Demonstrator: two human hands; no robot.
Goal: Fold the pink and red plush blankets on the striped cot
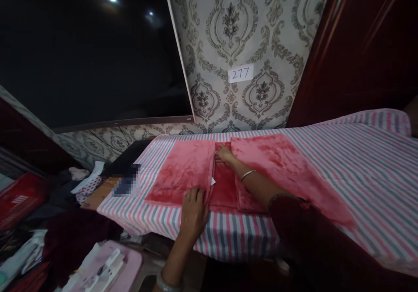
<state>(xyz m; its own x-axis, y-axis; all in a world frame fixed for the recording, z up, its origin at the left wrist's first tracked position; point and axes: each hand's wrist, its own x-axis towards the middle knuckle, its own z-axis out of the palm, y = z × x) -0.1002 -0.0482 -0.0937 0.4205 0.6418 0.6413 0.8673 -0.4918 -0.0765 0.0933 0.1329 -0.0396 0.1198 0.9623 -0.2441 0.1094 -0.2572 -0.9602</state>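
Note:
A pink-red plush blanket (186, 166) lies folded on a striped cloth, its left and right panels apart with a darker red strip (224, 185) between them. My left hand (193, 207) rests on the near right corner of the left panel, its fingers laid over the pile and the thumb by the edge. Across the strip reaches my right hand (224, 152), touching the blanket near its far end with fingers apart and pointing at the left panel's edge. A small white tag (213, 181) sticks out from that edge between my hands.
The pink, grey and white striped cloth (333, 152) covers the surface. Behind it are a large dark television (98, 57) and a patterned wall with a paper marked 277 (241, 73). Clothes, a red item (22, 200) and a pink stool-like thing (130, 257) crowd the lower left.

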